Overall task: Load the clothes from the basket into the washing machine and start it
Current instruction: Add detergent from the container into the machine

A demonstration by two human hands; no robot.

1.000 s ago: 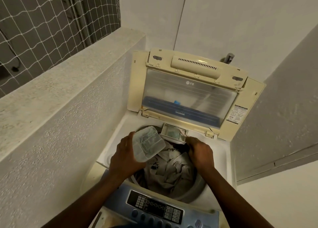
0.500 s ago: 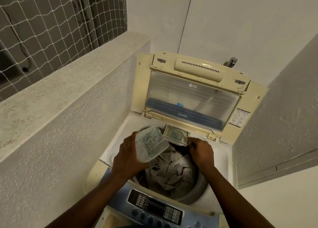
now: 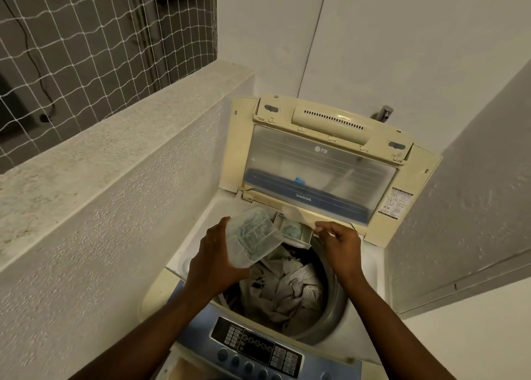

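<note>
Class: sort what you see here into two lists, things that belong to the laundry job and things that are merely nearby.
Belongs to the job:
washing machine
clothes in the drum
detergent tub in the left hand
scoop in the right hand
detergent drawer, open
control panel

Merely nearby:
netting
tap
ledge

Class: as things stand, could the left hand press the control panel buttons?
Probably not yet: the left hand is gripping the detergent container over the drum. The control panel lies uncovered just below.
</note>
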